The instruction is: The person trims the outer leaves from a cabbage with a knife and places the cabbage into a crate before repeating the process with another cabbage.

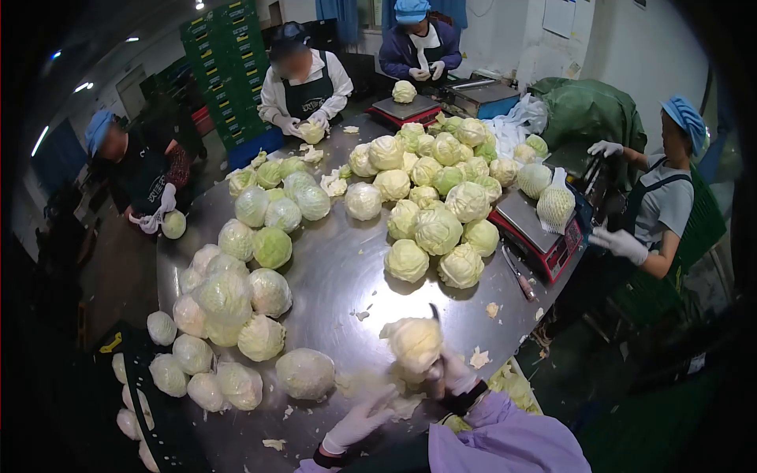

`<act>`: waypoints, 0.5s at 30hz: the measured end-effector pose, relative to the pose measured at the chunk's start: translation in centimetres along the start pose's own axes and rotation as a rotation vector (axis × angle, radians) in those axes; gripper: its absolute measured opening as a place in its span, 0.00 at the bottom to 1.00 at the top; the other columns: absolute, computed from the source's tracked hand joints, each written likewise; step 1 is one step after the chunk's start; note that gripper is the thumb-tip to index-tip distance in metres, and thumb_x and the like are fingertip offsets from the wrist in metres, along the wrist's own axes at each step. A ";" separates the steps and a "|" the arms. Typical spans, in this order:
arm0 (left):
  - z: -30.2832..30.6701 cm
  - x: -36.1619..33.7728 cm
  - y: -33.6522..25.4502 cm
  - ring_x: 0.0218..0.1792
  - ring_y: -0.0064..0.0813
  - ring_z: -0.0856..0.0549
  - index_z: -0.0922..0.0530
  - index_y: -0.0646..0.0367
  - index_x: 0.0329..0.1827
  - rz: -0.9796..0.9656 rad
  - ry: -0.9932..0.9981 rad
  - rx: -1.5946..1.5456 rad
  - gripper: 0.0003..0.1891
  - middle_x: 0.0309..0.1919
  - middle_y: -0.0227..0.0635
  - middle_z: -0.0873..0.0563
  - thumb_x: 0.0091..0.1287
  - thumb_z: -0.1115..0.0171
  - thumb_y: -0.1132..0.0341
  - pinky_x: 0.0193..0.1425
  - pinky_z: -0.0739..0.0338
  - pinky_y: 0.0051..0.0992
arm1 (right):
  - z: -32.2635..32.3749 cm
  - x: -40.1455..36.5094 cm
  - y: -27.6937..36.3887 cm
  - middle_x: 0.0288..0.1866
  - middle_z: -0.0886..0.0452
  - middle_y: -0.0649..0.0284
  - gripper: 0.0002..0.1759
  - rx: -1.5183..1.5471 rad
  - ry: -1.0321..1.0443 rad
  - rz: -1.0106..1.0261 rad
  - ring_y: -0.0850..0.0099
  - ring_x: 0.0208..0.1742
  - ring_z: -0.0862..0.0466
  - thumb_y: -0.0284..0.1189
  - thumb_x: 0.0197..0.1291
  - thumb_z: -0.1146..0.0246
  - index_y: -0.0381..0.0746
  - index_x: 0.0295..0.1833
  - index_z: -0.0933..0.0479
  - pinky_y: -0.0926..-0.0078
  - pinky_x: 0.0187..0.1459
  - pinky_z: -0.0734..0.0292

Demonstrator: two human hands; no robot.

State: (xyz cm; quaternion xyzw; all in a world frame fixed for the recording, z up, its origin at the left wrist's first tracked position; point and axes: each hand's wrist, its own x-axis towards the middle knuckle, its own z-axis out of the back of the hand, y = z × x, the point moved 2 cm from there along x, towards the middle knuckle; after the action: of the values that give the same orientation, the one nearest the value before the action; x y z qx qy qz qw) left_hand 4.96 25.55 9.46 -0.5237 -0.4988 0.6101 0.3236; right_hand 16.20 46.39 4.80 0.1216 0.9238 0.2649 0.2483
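My left hand point(361, 419), in a white glove, is low at the front of the table with its fingers stretched out. It touches no cabbage that I can make out. My right hand point(459, 374), also gloved, is closed at the near side of a pale trimmed cabbage point(415, 344). A dark, slightly curved knife blade point(434, 311) sticks up behind that cabbage, in line with my right hand; the cabbage hides part of it. Blurred loose leaves point(404, 406) lie between my hands. A wrapped cabbage point(305, 374) rests to the left.
Wrapped cabbages point(223, 298) crowd the table's left side; bare cabbages point(438, 230) are heaped beyond. A red scale point(538, 229) stands at right, near another knife point(519, 274). A crate point(150, 394) stands front left. Several co-workers in aprons surround the steel table point(331, 272).
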 end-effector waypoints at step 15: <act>6.3 -4.2 -2.1 0.60 0.30 0.22 0.36 0.67 0.68 0.052 -0.471 -0.360 0.24 0.60 0.43 0.23 0.69 0.45 0.75 0.65 0.30 0.26 | -2.8 22.8 33.3 0.53 0.18 0.48 0.47 -1.380 -0.500 0.853 0.62 0.53 0.18 0.46 0.41 0.23 0.31 0.64 0.30 0.69 0.55 0.25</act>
State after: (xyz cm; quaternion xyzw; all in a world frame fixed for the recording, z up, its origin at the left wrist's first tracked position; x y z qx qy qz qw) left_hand -0.34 20.60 12.45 -0.4292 -0.6467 0.6247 0.0854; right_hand -1.54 80.93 16.17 0.3357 0.3482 0.8054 0.3426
